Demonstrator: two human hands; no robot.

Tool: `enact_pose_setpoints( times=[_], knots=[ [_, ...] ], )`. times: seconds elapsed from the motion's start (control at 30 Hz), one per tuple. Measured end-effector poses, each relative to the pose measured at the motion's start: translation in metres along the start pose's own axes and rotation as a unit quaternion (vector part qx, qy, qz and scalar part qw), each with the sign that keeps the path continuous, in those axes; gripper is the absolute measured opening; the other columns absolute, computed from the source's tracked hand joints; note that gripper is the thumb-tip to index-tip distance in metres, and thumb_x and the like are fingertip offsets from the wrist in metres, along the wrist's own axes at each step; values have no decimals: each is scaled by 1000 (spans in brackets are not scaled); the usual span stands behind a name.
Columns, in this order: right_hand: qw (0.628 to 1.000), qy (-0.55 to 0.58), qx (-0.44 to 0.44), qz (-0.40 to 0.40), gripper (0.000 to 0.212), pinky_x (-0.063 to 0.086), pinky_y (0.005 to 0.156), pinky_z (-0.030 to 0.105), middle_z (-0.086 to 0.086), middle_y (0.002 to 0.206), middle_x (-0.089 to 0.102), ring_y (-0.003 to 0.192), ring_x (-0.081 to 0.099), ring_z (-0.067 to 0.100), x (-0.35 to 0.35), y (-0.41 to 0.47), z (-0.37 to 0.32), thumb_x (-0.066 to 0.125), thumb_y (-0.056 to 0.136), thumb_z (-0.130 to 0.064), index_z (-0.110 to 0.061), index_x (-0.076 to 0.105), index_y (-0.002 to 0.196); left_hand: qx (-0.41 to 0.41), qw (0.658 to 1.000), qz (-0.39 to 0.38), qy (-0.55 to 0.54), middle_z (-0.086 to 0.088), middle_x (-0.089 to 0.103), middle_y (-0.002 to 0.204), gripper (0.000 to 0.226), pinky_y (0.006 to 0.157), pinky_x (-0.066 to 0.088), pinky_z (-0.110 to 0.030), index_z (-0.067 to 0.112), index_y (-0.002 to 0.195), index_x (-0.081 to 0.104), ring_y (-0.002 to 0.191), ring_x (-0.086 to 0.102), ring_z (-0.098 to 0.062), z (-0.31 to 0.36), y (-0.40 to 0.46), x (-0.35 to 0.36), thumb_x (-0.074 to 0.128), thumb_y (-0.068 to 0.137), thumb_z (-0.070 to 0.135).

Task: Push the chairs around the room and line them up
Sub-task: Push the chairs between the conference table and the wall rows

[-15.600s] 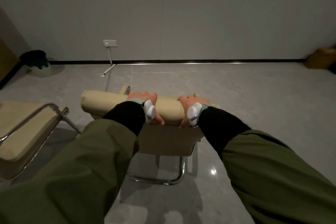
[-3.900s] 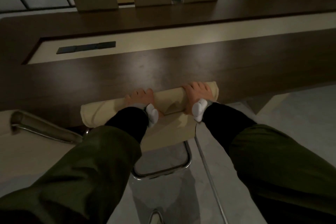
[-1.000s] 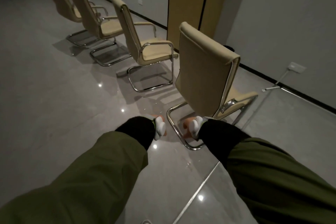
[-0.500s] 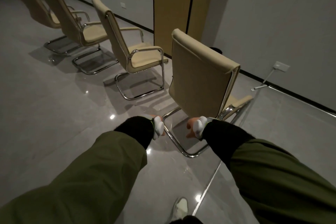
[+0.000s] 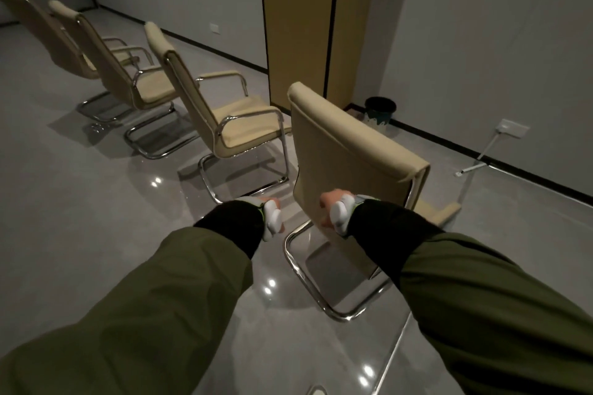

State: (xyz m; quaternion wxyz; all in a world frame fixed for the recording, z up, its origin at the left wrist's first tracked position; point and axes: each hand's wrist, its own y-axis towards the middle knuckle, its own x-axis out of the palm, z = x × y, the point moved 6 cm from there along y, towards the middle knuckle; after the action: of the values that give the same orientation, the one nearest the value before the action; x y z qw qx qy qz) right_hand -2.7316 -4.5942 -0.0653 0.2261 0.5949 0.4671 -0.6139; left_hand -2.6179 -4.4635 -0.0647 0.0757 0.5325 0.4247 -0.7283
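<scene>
Several beige cantilever chairs with chrome frames stand in a row on the glossy grey floor, running back to the left. The nearest chair [image 5: 349,160] shows me its back, with the second chair [image 5: 231,125] and third chair [image 5: 134,83] beyond it. My right hand [image 5: 329,207] is curled in front of the lower part of the nearest chair's back; contact is unclear. My left hand [image 5: 272,213] hangs just left of that chair, above the floor, mostly hidden behind its white wrist device. Both arms wear olive sleeves.
A yellow wall panel [image 5: 298,26] rises behind the row. A dark waste bin [image 5: 380,112] stands by the wall to its right. A wall socket [image 5: 511,131] with a cable running to the floor lies further right. Open floor [image 5: 80,218] spreads to the left.
The view has come closer to the nearest chair. Both hands have risen from low over the floor to the level of its lower backrest.
</scene>
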Motion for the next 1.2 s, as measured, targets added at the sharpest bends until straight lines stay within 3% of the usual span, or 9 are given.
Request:
enact_pose_setpoints(
  times=[0.1,0.17,0.33,0.53,0.7,0.83,1.0,1.1,1.2],
  knots=[
    [999,-22,21,11,57,44,99,40,14,128,45,121,45,36,-33,16,20,69,82,-38,-18,49,131,-5,999,39,-37,-13,57,131,57,78,41,-30,9,133,51,111,59,-31,10,10,-29,74,87,33],
    [998,-38,33,43,58,43,95,44,13,126,40,120,40,36,-54,24,29,72,80,-35,-16,46,129,4,998,66,-18,-14,46,136,67,91,45,-39,13,137,41,117,53,-34,19,22,-49,76,84,36],
    [981,-72,90,153,76,41,95,45,9,132,40,119,40,34,-83,44,47,81,69,-39,-22,43,132,60,988,133,49,-16,34,144,88,107,36,-49,19,146,30,134,36,-38,46,57,-91,82,77,33],
    [968,-64,159,183,93,37,98,45,5,142,34,126,37,31,-89,65,71,83,57,-36,-26,33,135,122,972,182,89,-11,22,155,117,113,30,-52,28,156,9,140,28,-36,72,103,-116,86,69,40],
    [959,-23,232,159,107,37,97,45,5,139,39,124,42,31,-94,83,90,84,58,-36,-34,19,144,208,957,177,96,-12,10,160,114,118,14,-58,29,155,5,146,16,-37,91,141,-147,82,72,39],
    [957,-4,260,131,112,38,95,44,3,137,42,124,45,30,-95,88,98,85,58,-35,-37,15,146,260,942,174,124,-10,8,160,121,116,9,-63,29,155,4,147,12,-34,106,165,-159,85,66,44],
    [951,4,286,114,110,40,90,45,4,130,48,119,49,31,-97,90,103,87,57,-40,-36,19,144,320,923,162,138,-8,29,147,110,112,16,-64,28,148,24,138,25,-33,134,181,-171,84,61,57],
    [948,26,301,97,106,42,86,42,4,124,52,114,54,31,-101,91,108,88,56,-44,-33,27,142,344,915,153,144,-5,43,131,91,112,21,-62,28,129,40,128,38,-31,146,190,-173,83,56,62],
    [940,38,326,90,93,42,78,37,4,114,57,103,59,31,-105,91,113,86,54,-50,-31,39,131,354,912,134,156,-1,51,117,81,107,31,-54,31,106,40,114,48,-29,155,202,-177,83,48,68]
  ],
)
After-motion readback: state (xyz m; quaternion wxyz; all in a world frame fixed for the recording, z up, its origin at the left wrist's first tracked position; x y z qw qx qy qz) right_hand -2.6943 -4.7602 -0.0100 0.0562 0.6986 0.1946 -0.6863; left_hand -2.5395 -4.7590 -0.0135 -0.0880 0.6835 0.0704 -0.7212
